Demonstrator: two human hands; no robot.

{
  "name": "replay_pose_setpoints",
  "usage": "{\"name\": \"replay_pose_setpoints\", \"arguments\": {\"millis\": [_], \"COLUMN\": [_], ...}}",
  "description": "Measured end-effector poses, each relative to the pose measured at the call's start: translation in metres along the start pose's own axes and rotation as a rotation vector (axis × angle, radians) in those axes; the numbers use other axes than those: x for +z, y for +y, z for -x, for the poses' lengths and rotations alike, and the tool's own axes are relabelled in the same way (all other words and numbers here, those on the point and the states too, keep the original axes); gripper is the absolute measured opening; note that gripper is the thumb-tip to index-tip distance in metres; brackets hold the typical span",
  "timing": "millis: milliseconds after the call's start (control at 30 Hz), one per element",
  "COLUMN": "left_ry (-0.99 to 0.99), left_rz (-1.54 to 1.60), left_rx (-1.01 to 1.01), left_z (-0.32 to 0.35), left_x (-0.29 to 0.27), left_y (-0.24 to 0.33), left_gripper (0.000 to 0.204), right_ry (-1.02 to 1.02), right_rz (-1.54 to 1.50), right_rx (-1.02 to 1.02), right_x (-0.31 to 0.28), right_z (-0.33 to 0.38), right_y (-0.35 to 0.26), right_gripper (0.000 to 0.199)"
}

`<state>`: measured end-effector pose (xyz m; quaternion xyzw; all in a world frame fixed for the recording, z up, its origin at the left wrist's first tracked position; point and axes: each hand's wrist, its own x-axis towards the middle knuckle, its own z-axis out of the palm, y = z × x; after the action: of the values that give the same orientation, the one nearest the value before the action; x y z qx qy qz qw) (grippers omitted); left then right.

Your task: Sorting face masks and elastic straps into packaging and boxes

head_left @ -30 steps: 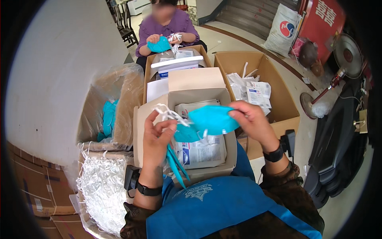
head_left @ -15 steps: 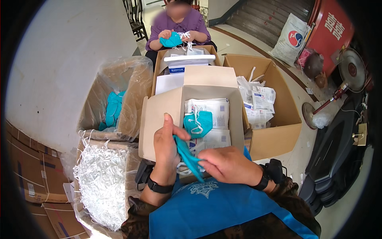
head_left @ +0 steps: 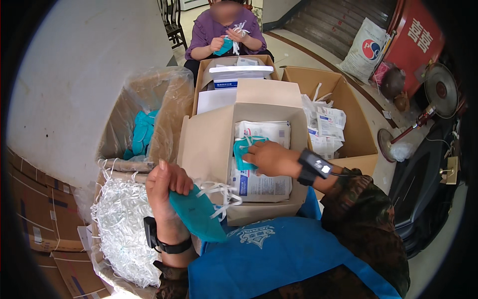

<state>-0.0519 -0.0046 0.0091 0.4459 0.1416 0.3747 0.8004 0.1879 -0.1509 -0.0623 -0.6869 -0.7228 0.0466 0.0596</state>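
Two teal folding face masks are under the hands. The left hand (head_left: 167,187) has its fingers curled and clamped on the upper end of the held mask (head_left: 199,217), just outside the carton's near left corner; gripped there, its white ear loops (head_left: 224,196) seem able to hang free. The right hand (head_left: 269,157) reaches over the right edge of the open carton (head_left: 204,144), fingertips on the lower mask (head_left: 241,155), which lies on white printed packets (head_left: 261,188); whether they pinch it or only rest there, I cannot tell. The packets lie flat, probably to make a level bed.

The left flap folds outward and the far flap leans back, apparently keeping the mouth wide. The near edge sits close against the blue apron (head_left: 279,249), so there is little room on that side. Off the left flap stand a plastic-lined box (head_left: 172,114) of teal masks and a heap of white straps (head_left: 127,234). Beyond the right edge, a brown box (head_left: 358,117) has packets heaped leftward, with room along its right wall.
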Motion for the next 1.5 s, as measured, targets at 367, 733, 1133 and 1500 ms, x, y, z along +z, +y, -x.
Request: {"name": "replay_pose_setpoints", "arguments": {"millis": [367,733,1133,1500], "left_ry": [-0.035,-0.321,-0.076,0.171], "left_rz": [-0.377,-0.547,-0.384,-0.233], "left_rx": [-0.032,-0.064,-0.027,-0.172], "left_z": [0.005,0.005,-0.004,-0.001], "left_x": [0.011,0.038,0.043,0.047], "left_y": [-0.009,-0.036,-0.038,-0.044], "left_gripper": [0.01,0.01,0.017,0.052], "right_ry": [0.029,0.124,0.337,0.28], "right_rz": [-0.148,-1.087,-0.638,-0.48], "right_rx": [0.165,0.125,0.067,0.049], "right_x": [-0.029,-0.082,-0.078,-0.079], "right_z": [-0.007,0.04,0.066,0.057], "right_y": [0.015,-0.008,-0.064,-0.113], "right_gripper": [0.016,0.021,0.033,0.049]}}
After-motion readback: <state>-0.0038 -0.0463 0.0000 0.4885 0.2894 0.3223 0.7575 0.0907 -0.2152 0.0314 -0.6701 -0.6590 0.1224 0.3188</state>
